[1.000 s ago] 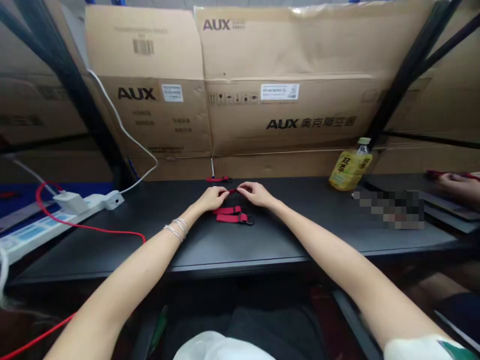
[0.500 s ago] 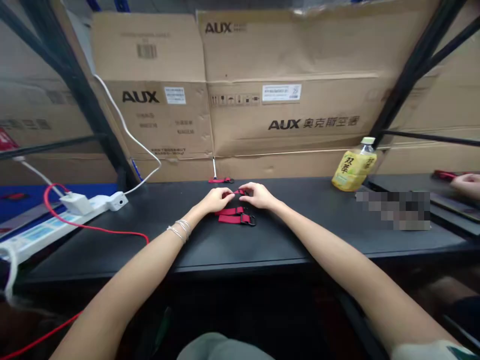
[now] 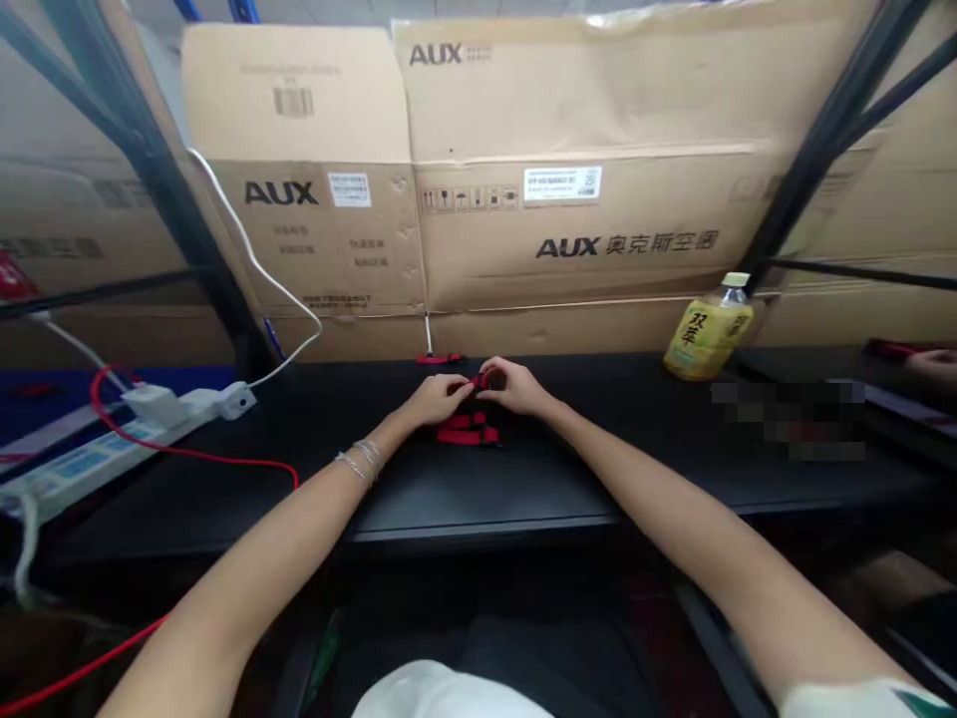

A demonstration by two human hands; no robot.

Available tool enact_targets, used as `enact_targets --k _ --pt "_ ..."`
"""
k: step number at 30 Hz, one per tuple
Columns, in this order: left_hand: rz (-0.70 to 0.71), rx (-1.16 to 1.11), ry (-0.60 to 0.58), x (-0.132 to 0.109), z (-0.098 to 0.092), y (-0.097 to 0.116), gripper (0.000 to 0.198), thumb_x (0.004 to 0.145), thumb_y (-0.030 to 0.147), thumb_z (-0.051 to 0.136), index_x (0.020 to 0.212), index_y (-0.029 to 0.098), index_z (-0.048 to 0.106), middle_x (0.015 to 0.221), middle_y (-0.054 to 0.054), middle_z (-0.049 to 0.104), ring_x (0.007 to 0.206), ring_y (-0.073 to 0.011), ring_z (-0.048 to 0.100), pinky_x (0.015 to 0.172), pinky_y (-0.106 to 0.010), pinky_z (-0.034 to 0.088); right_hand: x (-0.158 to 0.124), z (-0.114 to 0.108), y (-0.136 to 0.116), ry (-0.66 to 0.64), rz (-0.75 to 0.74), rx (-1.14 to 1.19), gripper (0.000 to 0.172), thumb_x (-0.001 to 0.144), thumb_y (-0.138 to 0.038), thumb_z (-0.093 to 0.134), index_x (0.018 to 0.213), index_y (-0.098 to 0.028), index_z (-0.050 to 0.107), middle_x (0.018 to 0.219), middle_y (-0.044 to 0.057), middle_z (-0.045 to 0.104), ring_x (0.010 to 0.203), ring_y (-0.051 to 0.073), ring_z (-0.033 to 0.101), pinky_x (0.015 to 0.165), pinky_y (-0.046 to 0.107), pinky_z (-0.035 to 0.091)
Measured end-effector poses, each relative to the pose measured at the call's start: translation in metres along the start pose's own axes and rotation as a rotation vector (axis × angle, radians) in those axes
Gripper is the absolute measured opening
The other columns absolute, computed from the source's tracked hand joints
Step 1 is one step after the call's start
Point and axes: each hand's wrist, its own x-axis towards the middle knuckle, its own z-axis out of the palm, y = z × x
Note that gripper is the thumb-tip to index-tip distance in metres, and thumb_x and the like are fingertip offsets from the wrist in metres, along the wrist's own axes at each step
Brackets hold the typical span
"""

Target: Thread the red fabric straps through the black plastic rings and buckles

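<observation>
A red webbing strap [image 3: 478,382] is pinched between my two hands, above the black table. My left hand [image 3: 436,400] closes its thumb and fingertips on the strap's left part. From the other side, my right hand [image 3: 515,387] grips it with thumb and forefinger, where the strap looks bent upward. The fingers hide much of this strap. Just in front of my hands, more red straps [image 3: 468,436] with dark buckles lie flat, one behind the other. Farther back, by the cardboard, another red strap [image 3: 440,359] rests on the table.
A yellow-labelled bottle [image 3: 707,329] stands at the back right. On the left lie a white power strip [image 3: 82,464] and a red cable [image 3: 194,457]. Cardboard boxes [image 3: 583,110] wall off the back. Another person's hand [image 3: 934,367] shows at the right edge, near something red.
The strap between my fingers now looks bent upward near my right hand. My right fingertips have risen slightly, and my left fingertips have shifted a little to the right.
</observation>
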Motion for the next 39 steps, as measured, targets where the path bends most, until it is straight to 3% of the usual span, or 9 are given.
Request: enact_targets --k 5,10,16,21,28,34,39 --pt "-0.024 0.0 0.029 0.001 0.001 0.002 0.049 0.09 0.05 0.039 0.098 0.015 0.072 0.086 -0.005 0.072 0.077 -0.0191 0.062 0.071 -0.028 0.046 0.0 0.0 0.0 0.012 -0.03 0.007 0.039 0.064 -0.029 0.077 0.094 -0.017 0.057 0.088 0.002 0.064 0.083 0.015 0.059 0.08 0.029 0.046" --pt "-0.011 -0.02 0.066 0.001 0.002 -0.001 0.037 0.085 0.044 0.051 0.098 0.015 0.07 0.092 -0.007 0.072 0.081 -0.0194 0.064 0.077 -0.03 0.049 0.0 0.002 -0.001 -0.022 -0.025 -0.009 0.038 0.062 -0.028 0.077 0.093 -0.017 0.058 0.087 0.001 0.064 0.08 0.015 0.058 0.077 0.029 0.045" --pt "0.004 0.048 0.114 0.001 0.0 -0.005 0.029 0.079 0.039 0.06 0.093 0.014 0.067 0.089 -0.007 0.071 0.079 -0.0195 0.063 0.077 -0.032 0.049 -0.002 0.005 -0.004 -0.092 -0.016 -0.115 0.034 0.074 -0.022 0.07 0.106 -0.015 0.063 0.097 0.006 0.065 0.082 0.015 0.057 0.078 0.029 0.045" --pt "-0.023 0.024 0.074 0.0 0.001 -0.006 0.03 0.079 0.041 0.061 0.092 0.015 0.067 0.083 -0.006 0.071 0.075 -0.0186 0.064 0.074 -0.03 0.05 -0.003 0.005 -0.004 -0.089 -0.015 -0.158 0.027 0.08 -0.026 0.064 0.105 -0.015 0.065 0.093 0.006 0.063 0.081 0.015 0.057 0.078 0.029 0.046" --pt "0.007 0.095 0.041 0.001 -0.003 -0.005 0.025 0.078 0.032 0.062 0.094 0.015 0.07 0.093 -0.008 0.072 0.082 -0.02 0.065 0.078 -0.03 0.05 -0.001 0.002 -0.004 -0.102 -0.046 -0.22 0.032 0.072 -0.03 0.074 0.099 -0.015 0.064 0.086 0.004 0.06 0.075 0.014 0.054 0.072 0.028 0.045" --pt "0.067 0.047 -0.133 0.016 -0.008 -0.012 0.026 0.079 0.036 0.062 0.093 0.017 0.071 0.092 -0.007 0.073 0.083 -0.0199 0.066 0.076 -0.029 0.049 -0.005 0.0 0.006 -0.149 -0.009 -0.168 0.031 0.073 -0.035 0.073 0.096 -0.017 0.063 0.084 0.003 0.058 0.072 0.015 0.055 0.069 0.029 0.046" --pt "0.094 -0.114 -0.211 0.023 -0.001 -0.021 0.027 0.075 0.038 0.067 0.094 0.019 0.069 0.091 -0.005 0.071 0.081 -0.0185 0.064 0.076 -0.029 0.049 -0.013 -0.002 0.011 -0.151 -0.002 -0.139 0.029 0.074 -0.038 0.073 0.095 -0.021 0.062 0.085 0.005 0.059 0.078 0.018 0.055 0.072 0.032 0.046"
